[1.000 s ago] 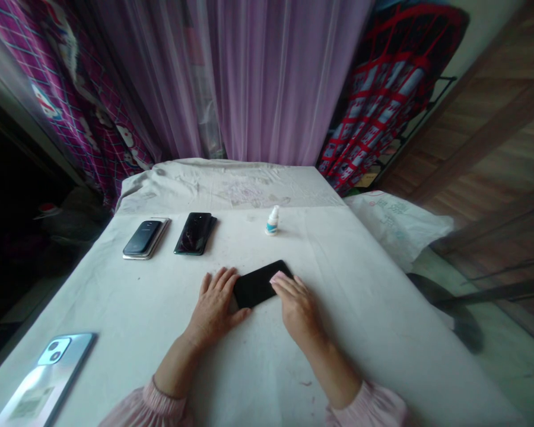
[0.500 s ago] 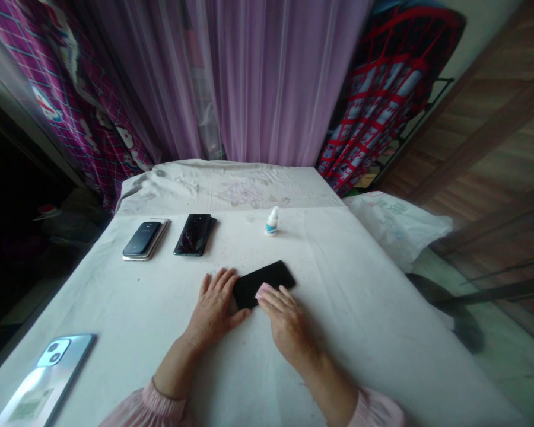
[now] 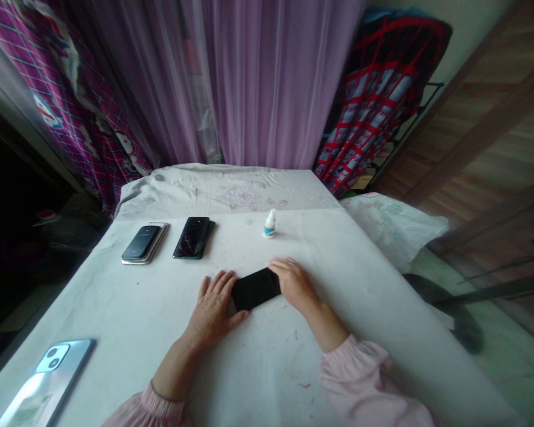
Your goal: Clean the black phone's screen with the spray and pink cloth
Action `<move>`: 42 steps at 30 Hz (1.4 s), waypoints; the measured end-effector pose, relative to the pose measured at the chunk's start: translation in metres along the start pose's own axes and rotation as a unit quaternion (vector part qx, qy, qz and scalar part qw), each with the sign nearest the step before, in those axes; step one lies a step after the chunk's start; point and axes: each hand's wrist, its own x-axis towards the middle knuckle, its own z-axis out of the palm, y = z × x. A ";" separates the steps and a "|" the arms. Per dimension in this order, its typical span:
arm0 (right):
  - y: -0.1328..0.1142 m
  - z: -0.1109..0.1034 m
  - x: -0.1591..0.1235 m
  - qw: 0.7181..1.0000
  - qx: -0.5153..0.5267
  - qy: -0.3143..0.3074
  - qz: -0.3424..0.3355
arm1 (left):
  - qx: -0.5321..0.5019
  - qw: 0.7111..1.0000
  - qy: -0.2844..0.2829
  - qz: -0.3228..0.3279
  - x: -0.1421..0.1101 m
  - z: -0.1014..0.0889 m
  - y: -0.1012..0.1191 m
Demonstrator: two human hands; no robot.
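A black smartphone point(image 3: 256, 289) lies flat on the white-covered table, its dark screen facing up. My left hand point(image 3: 211, 308) steadies its left end, with fingers at the far edge and thumb at the near edge. Over the right end of the phone rests my right hand point(image 3: 296, 284), fingers bent and pressed together at the far corner. The small pink cloth seen in its fingertips half a second ago is now hidden beneath them.
A small white spray bottle point(image 3: 269, 224) stands beyond the phone. Stacked phones point(image 3: 141, 243) and black phones point(image 3: 192, 238) lie at the back left, a silver-blue phone point(image 3: 53, 379) at the front left. A white plastic bag point(image 3: 391, 225) hangs beyond the table's right edge.
My right hand has slid from the middle of the phone's near edge to its far right corner. The pink cloth has gone out of sight. My left hand stays in place.
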 end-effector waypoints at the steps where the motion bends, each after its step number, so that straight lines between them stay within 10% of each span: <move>1: 0.000 0.001 -0.001 1.000 -0.003 -0.004 0.001 | -0.002 1.000 0.002 0.000 0.000 0.000 -0.001; 13: -0.047 -0.020 -0.075 0.999 -0.018 0.027 -0.036 | 0.001 0.999 0.045 -0.021 0.001 0.005 -0.005; 24: -0.049 -0.006 -0.064 0.993 0.002 0.063 -0.096 | 0.023 0.998 0.032 -0.058 -0.007 0.016 0.036; 42: -0.027 0.018 -0.014 0.998 -0.015 0.032 -0.049 | 0.024 0.998 0.020 -0.055 -0.006 0.021 0.035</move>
